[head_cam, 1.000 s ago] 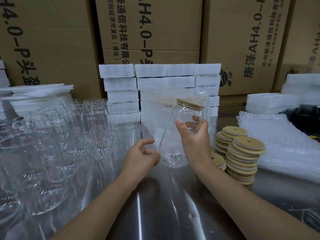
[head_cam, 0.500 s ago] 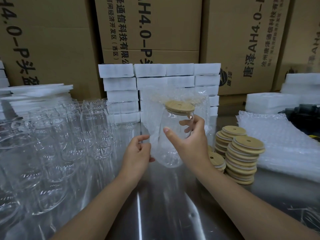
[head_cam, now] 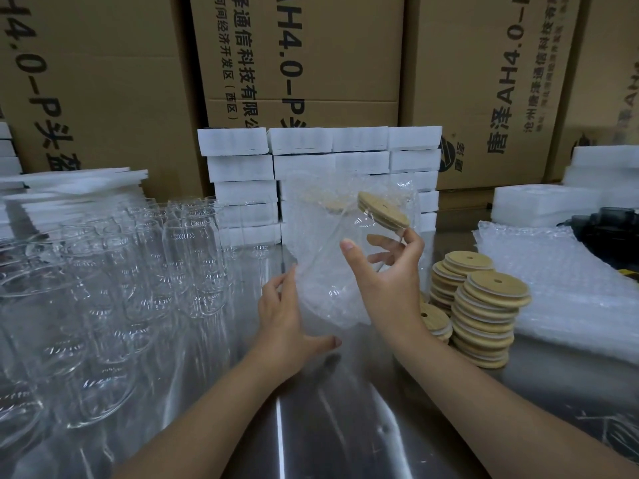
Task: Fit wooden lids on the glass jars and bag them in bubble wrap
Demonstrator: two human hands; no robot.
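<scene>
Nearest you, your left hand (head_cam: 287, 316) cups the lower left of the bubble wrap bag (head_cam: 311, 209), thumb spread wide. Your right hand (head_cam: 387, 281) grips the glass jar (head_cam: 363, 229), which is tilted right against the bag with its wooden lid (head_cam: 382, 210) on. Stacked lids (head_cam: 484, 316) stand to the right and empty jars (head_cam: 193, 257) to the left. Foam blocks (head_cam: 242, 167) and cartons (head_cam: 328, 63) lie far.

Sideways "AH4.0-P" and "通信科技有限公" on the middle cardboard carton (head_cam: 311, 63), perhaps "唐泽AH4.0-P" on the right carton (head_cam: 484, 81).
</scene>
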